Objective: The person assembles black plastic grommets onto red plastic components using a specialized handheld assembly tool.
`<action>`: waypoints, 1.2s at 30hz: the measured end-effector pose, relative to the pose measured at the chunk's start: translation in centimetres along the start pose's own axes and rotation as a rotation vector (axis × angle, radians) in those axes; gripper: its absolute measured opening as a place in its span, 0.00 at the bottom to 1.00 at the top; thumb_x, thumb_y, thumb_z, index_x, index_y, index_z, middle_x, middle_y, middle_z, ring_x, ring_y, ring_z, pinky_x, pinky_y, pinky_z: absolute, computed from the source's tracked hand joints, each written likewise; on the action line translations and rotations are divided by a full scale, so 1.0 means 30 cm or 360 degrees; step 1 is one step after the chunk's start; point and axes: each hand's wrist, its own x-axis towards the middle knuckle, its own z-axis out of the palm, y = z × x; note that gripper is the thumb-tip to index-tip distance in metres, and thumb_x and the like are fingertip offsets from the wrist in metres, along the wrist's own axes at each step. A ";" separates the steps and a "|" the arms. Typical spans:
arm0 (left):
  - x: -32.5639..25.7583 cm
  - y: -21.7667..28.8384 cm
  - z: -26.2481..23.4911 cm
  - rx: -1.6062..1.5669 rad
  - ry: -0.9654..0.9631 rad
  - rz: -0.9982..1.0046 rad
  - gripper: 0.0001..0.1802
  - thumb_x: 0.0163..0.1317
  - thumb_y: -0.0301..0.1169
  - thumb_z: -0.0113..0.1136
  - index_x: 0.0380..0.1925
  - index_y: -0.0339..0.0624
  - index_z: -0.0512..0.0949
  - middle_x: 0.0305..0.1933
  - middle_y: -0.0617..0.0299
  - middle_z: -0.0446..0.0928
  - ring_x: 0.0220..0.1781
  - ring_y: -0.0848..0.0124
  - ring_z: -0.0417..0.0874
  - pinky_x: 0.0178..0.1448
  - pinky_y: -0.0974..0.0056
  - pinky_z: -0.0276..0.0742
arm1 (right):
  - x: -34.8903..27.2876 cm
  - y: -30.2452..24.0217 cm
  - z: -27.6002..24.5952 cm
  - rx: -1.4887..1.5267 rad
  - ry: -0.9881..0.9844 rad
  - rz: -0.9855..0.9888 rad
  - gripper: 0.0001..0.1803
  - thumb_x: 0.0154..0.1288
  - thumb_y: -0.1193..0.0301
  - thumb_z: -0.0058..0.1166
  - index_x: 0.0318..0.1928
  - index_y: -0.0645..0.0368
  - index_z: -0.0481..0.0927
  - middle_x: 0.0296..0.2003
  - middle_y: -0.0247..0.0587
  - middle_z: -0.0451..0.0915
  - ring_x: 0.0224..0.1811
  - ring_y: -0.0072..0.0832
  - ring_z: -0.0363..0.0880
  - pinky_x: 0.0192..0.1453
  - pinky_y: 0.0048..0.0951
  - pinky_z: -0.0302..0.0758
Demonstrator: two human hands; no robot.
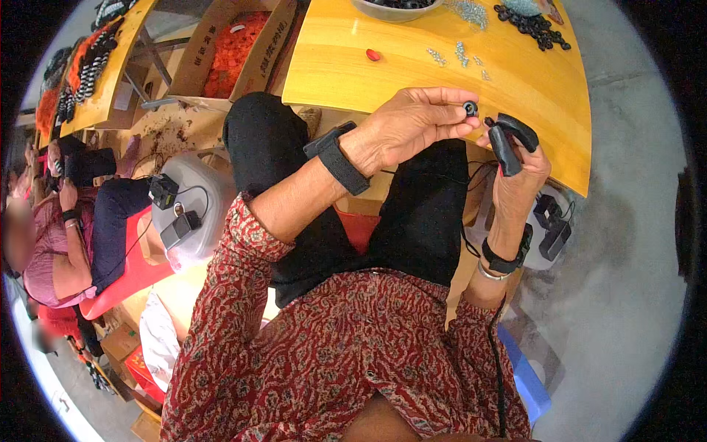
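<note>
My left hand (pixel 412 125) is raised in front of me above my lap and pinches a small black ring (pixel 470 109) between thumb and fingertips. My right hand (pixel 519 166) is just right of it, its thumb and forefinger covered by black finger cots, their tips close to the ring. Both wrists wear black bands. The two hands hover at the near edge of a yellow wooden table (pixel 412 74).
On the table lie a pile of black rings (pixel 534 26), small silver metal parts (pixel 460 53), a red piece (pixel 374 54) and a grey bowl (pixel 398 7). A cardboard box of orange parts (pixel 234 44) stands left. A person (pixel 59 243) sits at far left.
</note>
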 end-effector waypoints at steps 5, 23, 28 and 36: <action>0.003 0.000 -0.006 -0.0018 0.0000 0.0021 0.16 0.63 0.21 0.52 0.51 0.30 0.72 0.47 0.53 0.76 0.49 0.65 0.80 0.58 0.67 0.76 | -0.001 0.011 -0.005 -0.0152 -0.0040 0.0049 0.13 0.55 0.87 0.56 0.43 0.69 0.79 0.36 0.43 0.81 0.35 0.25 0.81 0.38 0.23 0.79; 0.008 -0.011 -0.001 0.0097 0.0008 0.0009 0.14 0.63 0.20 0.52 0.49 0.30 0.74 0.46 0.53 0.77 0.46 0.66 0.81 0.55 0.68 0.79 | -0.022 0.022 -0.009 -0.0384 0.0056 0.0073 0.14 0.54 0.86 0.58 0.43 0.66 0.80 0.34 0.32 0.81 0.35 0.16 0.77 0.39 0.17 0.73; 0.008 -0.019 0.002 0.0133 0.0016 0.0008 0.14 0.63 0.21 0.52 0.49 0.30 0.74 0.45 0.54 0.78 0.45 0.67 0.81 0.55 0.68 0.79 | -0.024 0.024 -0.010 -0.0307 0.0027 0.0008 0.14 0.53 0.86 0.58 0.43 0.67 0.79 0.35 0.35 0.81 0.36 0.19 0.78 0.40 0.18 0.75; 0.007 -0.029 -0.005 0.0216 -0.0028 0.0019 0.14 0.63 0.22 0.53 0.49 0.30 0.74 0.45 0.55 0.78 0.45 0.68 0.81 0.53 0.69 0.79 | -0.028 0.021 -0.009 -0.0236 0.0047 0.0039 0.16 0.54 0.87 0.58 0.45 0.67 0.77 0.38 0.41 0.80 0.38 0.25 0.80 0.40 0.24 0.81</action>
